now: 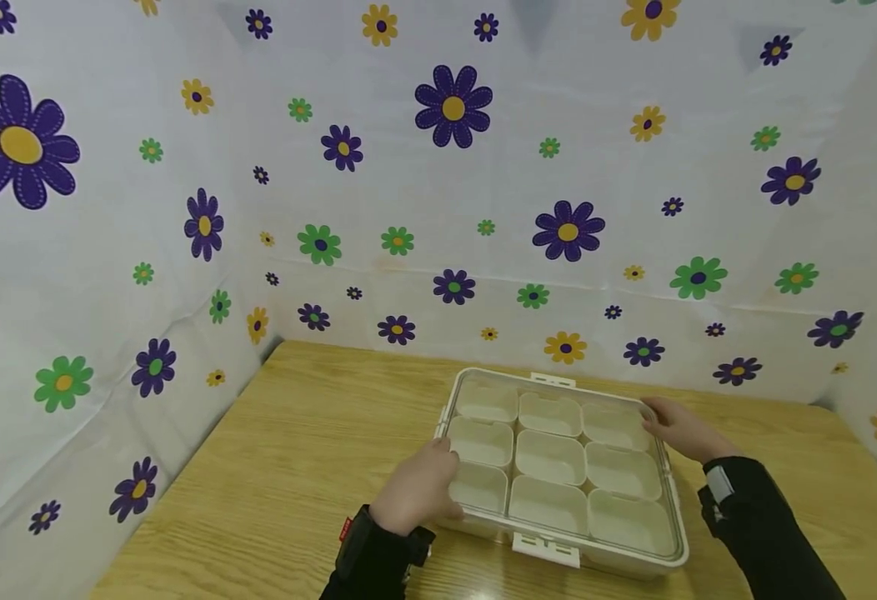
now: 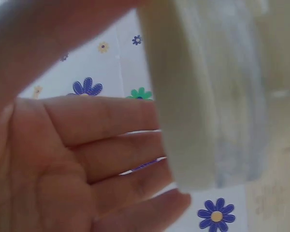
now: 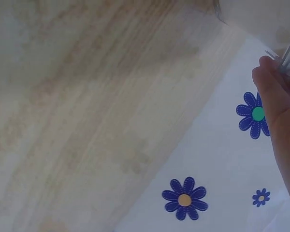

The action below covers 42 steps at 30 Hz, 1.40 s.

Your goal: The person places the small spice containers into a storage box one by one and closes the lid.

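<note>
A cream-white storage box (image 1: 551, 457) stands at the right half of the table in the head view, divided into several rounded compartments under what looks like a clear cover. Its front latch (image 1: 547, 550) sticks outward. My left hand (image 1: 418, 487) grips the left side near the front corner, thumb toward the front. In the left wrist view, the box wall (image 2: 183, 96) sits between the thumb and the extended fingers (image 2: 121, 150). At the far right corner, my right hand (image 1: 684, 428) holds the rim. The right wrist view catches only part of that hand (image 3: 285, 116) against the box.
Beneath the box is a wood-grain table (image 1: 318, 417), its surface stretching to the left. A white cloth with purple, green and yellow flowers (image 1: 453, 183) hangs behind the table and along both sides.
</note>
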Available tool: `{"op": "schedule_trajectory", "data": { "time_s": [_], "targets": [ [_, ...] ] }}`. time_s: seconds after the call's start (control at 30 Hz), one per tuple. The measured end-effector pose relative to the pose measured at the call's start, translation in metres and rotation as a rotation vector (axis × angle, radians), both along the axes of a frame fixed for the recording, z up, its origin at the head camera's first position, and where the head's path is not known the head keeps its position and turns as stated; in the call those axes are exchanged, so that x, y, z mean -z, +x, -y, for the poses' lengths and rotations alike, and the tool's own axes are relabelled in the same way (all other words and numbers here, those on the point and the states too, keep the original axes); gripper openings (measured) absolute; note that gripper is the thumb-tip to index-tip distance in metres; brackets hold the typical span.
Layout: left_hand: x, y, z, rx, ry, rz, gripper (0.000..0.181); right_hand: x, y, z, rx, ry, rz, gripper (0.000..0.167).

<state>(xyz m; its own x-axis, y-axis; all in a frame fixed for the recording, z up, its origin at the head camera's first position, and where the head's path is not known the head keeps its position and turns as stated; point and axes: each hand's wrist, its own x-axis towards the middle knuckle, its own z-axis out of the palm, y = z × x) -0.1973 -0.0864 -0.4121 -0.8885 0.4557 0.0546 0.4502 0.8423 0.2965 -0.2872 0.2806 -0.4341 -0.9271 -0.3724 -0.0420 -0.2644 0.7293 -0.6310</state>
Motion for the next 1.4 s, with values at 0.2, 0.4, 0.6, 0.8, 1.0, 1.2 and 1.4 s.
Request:
{"op": "schedule_trajectory", "data": {
  "time_s": [0.2,0.4,0.6,0.8,1.0,1.2,1.4],
  "targets": [
    [0.005,-0.008,0.005,-0.021,0.187,0.031,0.046,0.010,0.009,-0.008,0.047,-0.137,0.024,0.042],
    [0.012,-0.019,0.013,-0.062,0.216,0.028,0.043,0.013,0.017,-0.010,0.068,-0.213,0.055,0.048],
    [0.020,-0.028,0.024,-0.109,0.228,0.073,0.048,0.015,0.023,-0.006,0.093,-0.217,0.134,0.059],
    [0.014,-0.040,0.023,-0.074,0.147,0.053,0.053,0.013,0.031,-0.008,0.117,-0.170,0.080,0.056],
    [0.011,-0.057,0.021,0.065,-0.089,-0.046,0.046,0.007,0.047,-0.008,0.192,-0.128,0.006,0.050],
    [0.008,-0.077,0.021,0.170,-0.281,-0.074,0.042,0.009,0.064,-0.006,0.282,-0.110,0.005,0.049],
    [-0.001,-0.097,0.016,0.203,-0.421,-0.047,0.048,0.009,0.080,0.000,0.313,-0.021,-0.027,0.048]
  ]
}}
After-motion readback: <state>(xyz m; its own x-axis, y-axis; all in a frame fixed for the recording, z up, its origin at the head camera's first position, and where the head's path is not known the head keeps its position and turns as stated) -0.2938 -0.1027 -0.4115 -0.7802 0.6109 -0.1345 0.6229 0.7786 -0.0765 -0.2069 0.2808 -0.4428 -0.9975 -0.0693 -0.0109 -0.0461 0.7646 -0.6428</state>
